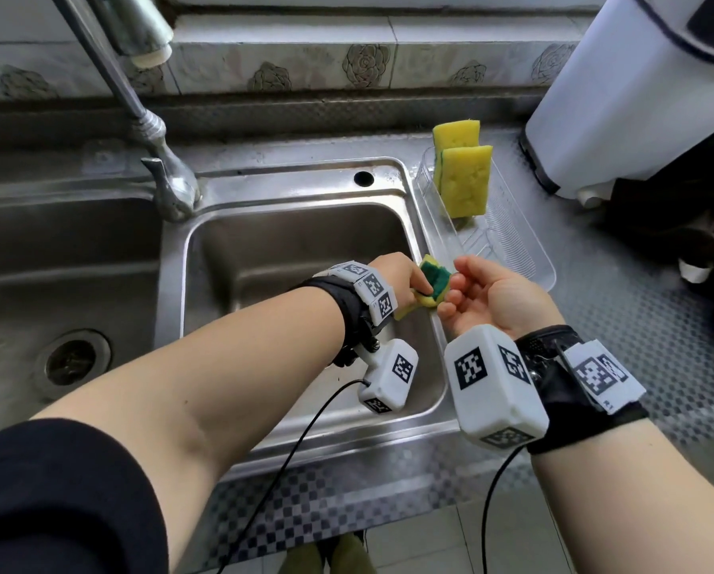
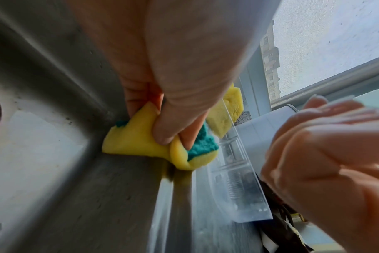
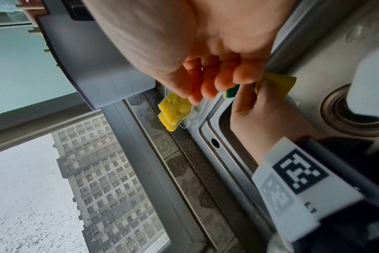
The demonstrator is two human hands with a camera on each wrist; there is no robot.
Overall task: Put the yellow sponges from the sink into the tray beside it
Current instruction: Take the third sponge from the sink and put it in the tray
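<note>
Sponge [image 1: 143, 288] squeezed in the left hand [image 1: 392, 275] over the sink's [image 1: 289, 242] three-o'clock rim; right hand [image 1: 487, 292] loose-fingered, empty, alongside. Hand-off looks underway; next, carry to the tray [image 1: 541, 263] at one o'clock.

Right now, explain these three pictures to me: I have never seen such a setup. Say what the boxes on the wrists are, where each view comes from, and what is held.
No machine here: a person works bare-handed, wearing white marker-covered camera boxes on both wrists. The big picture comes from a head camera; the other two look along each hand. The left hand squeezes a folded yellow sponge with a green scrubbing side over the steel sink's right rim. The right hand waits beside it, open, fingers loosely curled. Two more yellow sponges stand on edge in the clear plastic tray beside the sink.
</note>
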